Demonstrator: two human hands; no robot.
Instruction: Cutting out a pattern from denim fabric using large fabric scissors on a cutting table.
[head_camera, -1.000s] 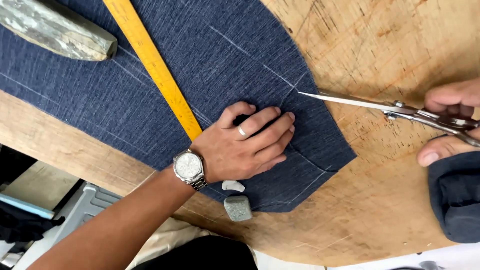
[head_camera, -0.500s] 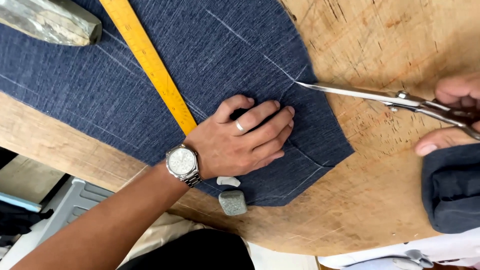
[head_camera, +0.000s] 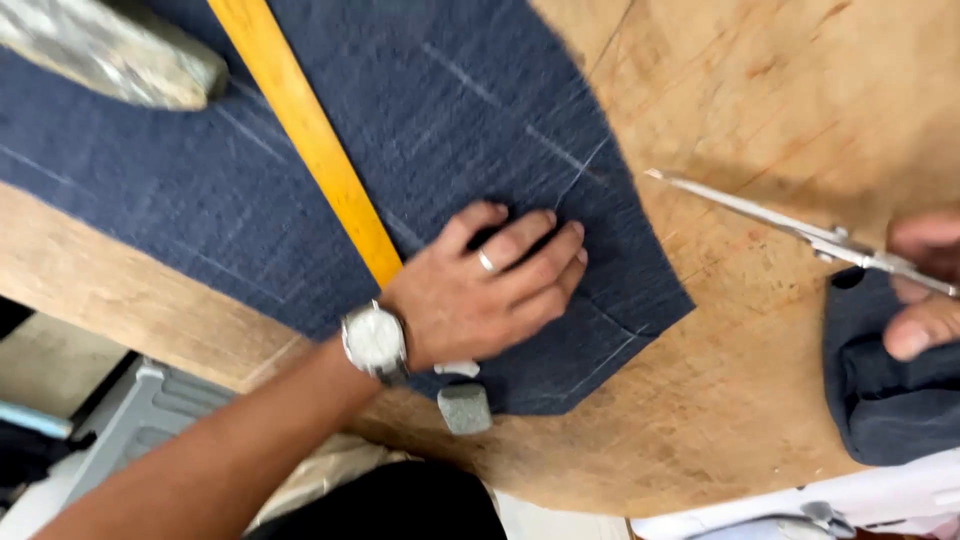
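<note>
The left hand (head_camera: 490, 290), wearing a ring and a silver wristwatch, lies flat with fingers pressed together on the dark blue chalk-marked cloth piece (head_camera: 420, 180) spread over the worn wooden worktop (head_camera: 780, 100). The right hand (head_camera: 925, 285) grips long steel scissors (head_camera: 760, 215), blades closed, tip just off the cloth's edge. A yellow wooden ruler (head_camera: 310, 140) crosses the cloth; a grey chalk block (head_camera: 465, 408) sits near the wrist.
</note>
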